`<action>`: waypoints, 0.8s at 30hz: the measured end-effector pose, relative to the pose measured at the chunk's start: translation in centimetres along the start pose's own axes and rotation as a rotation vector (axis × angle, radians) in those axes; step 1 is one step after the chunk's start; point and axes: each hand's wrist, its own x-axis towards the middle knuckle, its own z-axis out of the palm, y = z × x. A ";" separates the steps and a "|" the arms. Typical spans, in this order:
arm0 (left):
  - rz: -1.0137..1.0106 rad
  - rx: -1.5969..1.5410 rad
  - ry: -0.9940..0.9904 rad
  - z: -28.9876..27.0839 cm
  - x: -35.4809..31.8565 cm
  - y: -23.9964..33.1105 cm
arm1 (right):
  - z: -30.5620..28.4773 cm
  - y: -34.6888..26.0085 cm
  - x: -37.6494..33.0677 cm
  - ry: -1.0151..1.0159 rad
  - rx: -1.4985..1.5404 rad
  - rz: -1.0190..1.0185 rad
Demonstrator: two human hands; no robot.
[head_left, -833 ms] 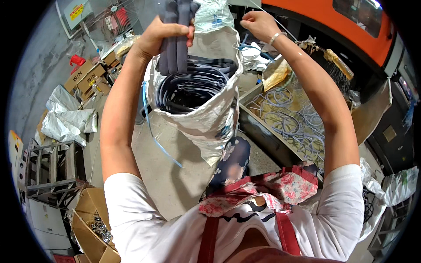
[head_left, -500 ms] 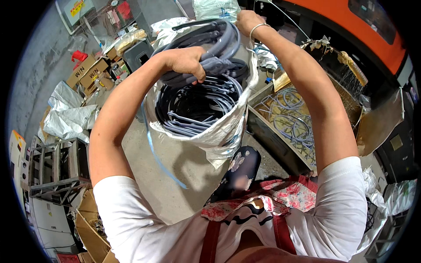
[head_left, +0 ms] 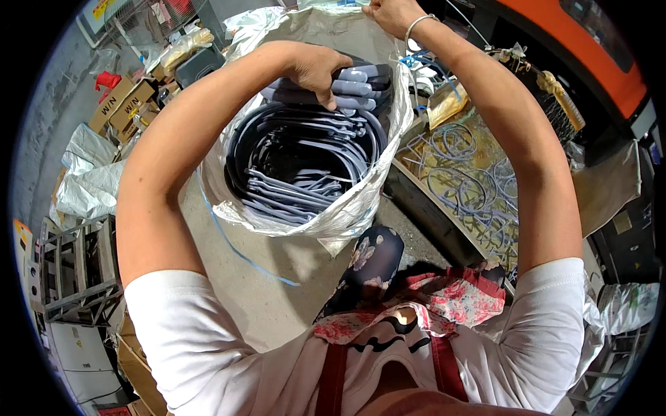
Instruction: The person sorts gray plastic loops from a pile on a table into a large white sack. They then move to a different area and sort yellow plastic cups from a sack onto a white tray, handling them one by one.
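Note:
A white woven sack stands open before me, lined with grey plastic hoops nested in a ring. My left hand is inside its far part, fingers closed round a bundle of thick grey hoops lying on top of the others. Part of that bundle is hidden under the hand. At the sack's far right rim is my right hand, its fingers pinched on the edge near the top of the picture. A bracelet circles the right wrist.
To the right, a metal-sided bin holds tangled grey plastic loops. Beyond it stands an orange and black machine. At left are a metal frame, white sacks and cardboard boxes. A blue strap trails on the floor.
My left hand has lowered the hoop bundle into the sack's far side. My right hand has moved up and away, and the sack mouth is spread wider.

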 end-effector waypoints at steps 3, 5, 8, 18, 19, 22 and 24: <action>0.010 0.152 0.232 2.8 -1.0 -0.4 | -0.1 -0.3 -0.3 -0.002 -0.001 0.049; -0.015 0.216 0.276 3.9 -1.1 -0.5 | -0.1 -0.6 -0.6 -0.001 -0.020 -0.011; -0.108 0.206 0.287 4.0 -0.1 -1.1 | 0.0 -1.4 0.0 -0.057 -0.057 0.053; -0.064 0.286 0.427 4.8 -0.8 -0.6 | -10.2 -0.3 -6.3 -0.205 0.082 0.178; -0.051 0.321 0.461 4.7 -1.1 -0.7 | -11.7 -0.1 -7.6 -0.186 0.114 0.206; 0.026 0.447 0.693 3.9 -1.2 -1.8 | -14.8 3.2 -11.0 -0.206 0.061 0.260; 0.249 0.339 0.889 -0.3 -0.3 1.7 | -17.6 3.0 -14.5 -0.241 0.032 0.466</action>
